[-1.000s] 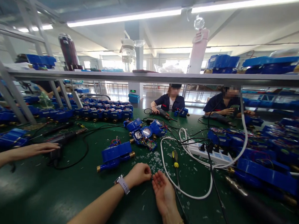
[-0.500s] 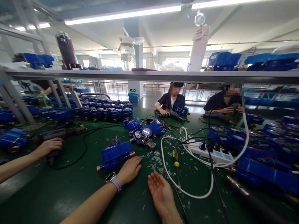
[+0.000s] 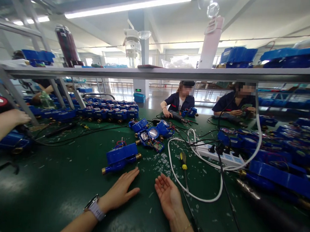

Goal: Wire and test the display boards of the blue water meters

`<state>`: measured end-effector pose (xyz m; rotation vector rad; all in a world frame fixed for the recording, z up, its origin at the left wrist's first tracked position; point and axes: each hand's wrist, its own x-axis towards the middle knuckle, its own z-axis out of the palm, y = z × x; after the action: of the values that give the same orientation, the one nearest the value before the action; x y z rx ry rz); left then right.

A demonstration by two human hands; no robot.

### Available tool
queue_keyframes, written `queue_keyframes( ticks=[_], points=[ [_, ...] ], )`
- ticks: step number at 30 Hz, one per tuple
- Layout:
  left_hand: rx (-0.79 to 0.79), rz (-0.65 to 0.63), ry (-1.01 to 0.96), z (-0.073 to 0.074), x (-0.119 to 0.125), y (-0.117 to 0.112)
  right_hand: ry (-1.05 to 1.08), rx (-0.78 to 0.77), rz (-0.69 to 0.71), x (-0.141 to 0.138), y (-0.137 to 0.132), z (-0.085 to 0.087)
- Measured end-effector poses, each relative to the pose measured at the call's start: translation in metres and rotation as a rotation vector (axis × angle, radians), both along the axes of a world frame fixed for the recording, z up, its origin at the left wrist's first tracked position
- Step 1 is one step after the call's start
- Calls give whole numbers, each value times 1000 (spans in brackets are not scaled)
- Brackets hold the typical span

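Note:
My left hand, with a watch on its wrist, is held low over the green table, fingers stretched and thumb apart, holding nothing. Just beyond its fingertips lies a blue water meter with brass ends and thin wires on top. Palm up and slightly cupped, my right hand has its fingers stretched out; small shiny specks show by the fingers, too small to name. To its right lies a screwdriver with a yellow and black handle. Farther back sit several opened blue meters with dials and wires.
A white power strip and looping white cable lie at right, near a dark heat-gun-like tool. White scraps litter the table. At far left a co-worker's hand holds a dark tool. Two people sit opposite under a shelf.
My left hand has drawn back toward me and left, away from the blue meter. My right hand has barely moved. The co-worker's hand at left has lifted the power tool leftward.

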<state>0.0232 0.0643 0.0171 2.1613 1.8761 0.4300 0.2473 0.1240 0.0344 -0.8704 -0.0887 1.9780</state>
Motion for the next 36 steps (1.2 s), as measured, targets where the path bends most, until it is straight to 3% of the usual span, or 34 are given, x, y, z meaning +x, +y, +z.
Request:
queue_keyframes(
  ticks=[5,10,18,24,36],
  points=[
    [71,147,-53,-6,-16,-10,-13,10,18,-2,-3,-4],
    [77,144,-12,-2,-16,-1,-25,25,33,-4,-4,-3],
    [74,63,98,5,4,7,-37,33,42,-3,-4,0],
    [80,91,154,11,4,6,-39,38,32,-3,-6,4],
    [26,84,154,6,-1,9,-44,43,37,-4,-6,5]
  ],
)
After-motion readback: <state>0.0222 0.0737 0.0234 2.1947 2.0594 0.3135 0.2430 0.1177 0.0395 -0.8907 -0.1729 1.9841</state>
